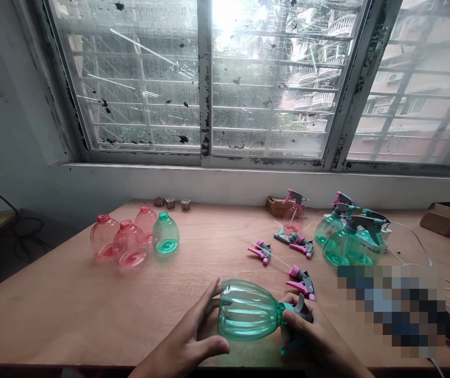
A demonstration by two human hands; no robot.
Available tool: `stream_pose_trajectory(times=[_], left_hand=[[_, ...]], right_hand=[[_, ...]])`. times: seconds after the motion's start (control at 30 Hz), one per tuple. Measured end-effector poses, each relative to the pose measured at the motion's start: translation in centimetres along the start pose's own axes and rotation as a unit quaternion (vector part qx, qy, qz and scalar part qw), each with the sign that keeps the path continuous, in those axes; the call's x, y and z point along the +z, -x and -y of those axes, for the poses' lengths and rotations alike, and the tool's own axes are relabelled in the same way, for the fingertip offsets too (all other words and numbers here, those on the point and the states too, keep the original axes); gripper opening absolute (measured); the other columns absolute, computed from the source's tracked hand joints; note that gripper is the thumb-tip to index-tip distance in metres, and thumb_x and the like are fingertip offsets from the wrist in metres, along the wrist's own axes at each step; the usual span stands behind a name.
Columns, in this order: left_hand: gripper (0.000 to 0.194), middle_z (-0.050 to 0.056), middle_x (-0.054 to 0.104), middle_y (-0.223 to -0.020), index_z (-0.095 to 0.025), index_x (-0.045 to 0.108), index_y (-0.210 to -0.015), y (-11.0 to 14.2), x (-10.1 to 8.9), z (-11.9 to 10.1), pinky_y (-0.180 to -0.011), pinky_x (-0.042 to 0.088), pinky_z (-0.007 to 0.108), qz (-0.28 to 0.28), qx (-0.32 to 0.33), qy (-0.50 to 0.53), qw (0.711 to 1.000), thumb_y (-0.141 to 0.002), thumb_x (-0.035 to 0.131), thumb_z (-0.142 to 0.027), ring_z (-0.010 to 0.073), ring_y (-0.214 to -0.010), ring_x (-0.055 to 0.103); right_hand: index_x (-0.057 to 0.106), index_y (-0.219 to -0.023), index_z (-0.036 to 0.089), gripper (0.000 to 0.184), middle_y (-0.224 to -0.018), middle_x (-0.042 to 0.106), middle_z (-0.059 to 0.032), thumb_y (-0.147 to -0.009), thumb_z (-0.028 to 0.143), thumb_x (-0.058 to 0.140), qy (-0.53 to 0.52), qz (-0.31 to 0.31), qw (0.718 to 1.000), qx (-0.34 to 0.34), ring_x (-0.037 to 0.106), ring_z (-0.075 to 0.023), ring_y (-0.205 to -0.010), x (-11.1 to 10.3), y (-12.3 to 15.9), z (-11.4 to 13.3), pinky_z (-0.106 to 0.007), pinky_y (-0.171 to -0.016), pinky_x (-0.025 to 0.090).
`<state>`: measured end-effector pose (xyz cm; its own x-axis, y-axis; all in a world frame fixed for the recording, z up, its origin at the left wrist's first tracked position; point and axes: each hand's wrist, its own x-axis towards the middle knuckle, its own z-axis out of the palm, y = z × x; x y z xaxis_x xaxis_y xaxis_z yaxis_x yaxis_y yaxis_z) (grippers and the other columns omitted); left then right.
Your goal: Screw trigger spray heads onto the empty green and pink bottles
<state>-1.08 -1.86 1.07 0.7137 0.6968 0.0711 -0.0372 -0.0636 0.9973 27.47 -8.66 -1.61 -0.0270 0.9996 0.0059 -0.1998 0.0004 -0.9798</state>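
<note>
A clear green spray bottle (248, 311) lies sideways in the air near the table's front edge, its base to the left and its neck to the right. My right hand (313, 328) is closed around its dark grey and teal trigger spray head, the thumb by the neck; the fingers partly hide the head. At the base, my left hand (193, 331) is spread, with the thumb below and the fingers behind; whether it touches the bottle I cannot tell. Just beyond lies a pink and grey spray head (302, 281).
Pink bottles (128, 247) and a green bottle (165, 233) without heads stand at left. More spray heads (262, 252) lie centre right. Behind them stand a pink spray bottle (293, 212) and several green spray bottles (341, 247). A blurred patch (394, 310) covers something at right.
</note>
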Motion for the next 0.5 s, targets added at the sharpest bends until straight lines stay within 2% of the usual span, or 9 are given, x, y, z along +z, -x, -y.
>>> stream_pose_trajectory(times=[0.07, 0.17, 0.23, 0.33, 0.5], left_hand=[[0.093, 0.005, 0.027, -0.167, -0.029, 0.029, -0.158, -0.2, 0.0, 0.0, -0.127, 0.02, 0.048, -0.002, 0.001, -0.013, 1.0, -0.082, 0.083, -0.034, 0.0335, -0.153, 0.022], [0.097, 0.002, 0.029, -0.166, -0.035, 0.031, -0.156, -0.2, 0.0, 0.2, -0.125, 0.026, 0.05, -0.01, 0.011, -0.056, 0.998, -0.077, 0.087, -0.027, 0.0357, -0.153, 0.023], [0.09, 0.0, 0.026, -0.167, -0.04, 0.03, -0.156, -0.1, -0.1, 0.7, -0.125, 0.027, 0.05, -0.016, 0.025, -0.084, 0.996, -0.083, 0.082, -0.03, 0.0347, -0.153, 0.022], [0.077, 0.0, 0.024, -0.168, -0.042, 0.029, -0.156, 0.1, -0.2, 1.4, -0.124, 0.029, 0.049, -0.012, 0.038, -0.1, 0.994, -0.092, 0.072, -0.037, 0.0343, -0.153, 0.024], [0.108, 0.004, 0.024, -0.167, -0.044, 0.017, -0.158, 0.1, 0.0, 1.0, -0.12, 0.035, 0.053, 0.001, 0.035, -0.011, 0.999, -0.077, 0.089, -0.039, 0.0372, -0.149, 0.032]], right_hand=[[0.057, -0.088, 0.019, 0.044, -0.059, 0.072, -0.0014, -0.079, 0.056, 0.079, -0.004, 0.007, 1.0, 0.004, 0.063, -0.0172, -0.053, -0.1, 0.0, -0.1, -0.026, -0.054, 0.05], [0.057, -0.09, 0.018, 0.045, -0.058, 0.072, -0.0011, -0.079, 0.055, 0.079, -0.009, 0.009, 1.0, 0.016, 0.063, -0.0176, -0.052, -0.3, 0.0, -0.2, -0.028, -0.054, 0.052], [0.056, -0.09, 0.018, 0.045, -0.058, 0.071, -0.001, -0.08, 0.055, 0.079, -0.012, 0.013, 1.0, 0.015, 0.064, -0.0172, -0.052, -0.4, 0.0, -0.4, -0.028, -0.054, 0.052], [0.056, -0.091, 0.017, 0.044, -0.058, 0.072, -0.0012, -0.081, 0.054, 0.079, -0.012, 0.02, 1.0, 0.001, 0.064, -0.0163, -0.052, -0.6, -0.2, -0.6, -0.025, -0.054, 0.05], [0.057, -0.091, 0.017, 0.043, -0.061, 0.072, -0.0014, -0.082, 0.053, 0.078, -0.001, 0.025, 1.0, 0.003, 0.065, -0.0167, -0.054, -0.9, -0.3, -0.9, -0.026, -0.054, 0.052]])
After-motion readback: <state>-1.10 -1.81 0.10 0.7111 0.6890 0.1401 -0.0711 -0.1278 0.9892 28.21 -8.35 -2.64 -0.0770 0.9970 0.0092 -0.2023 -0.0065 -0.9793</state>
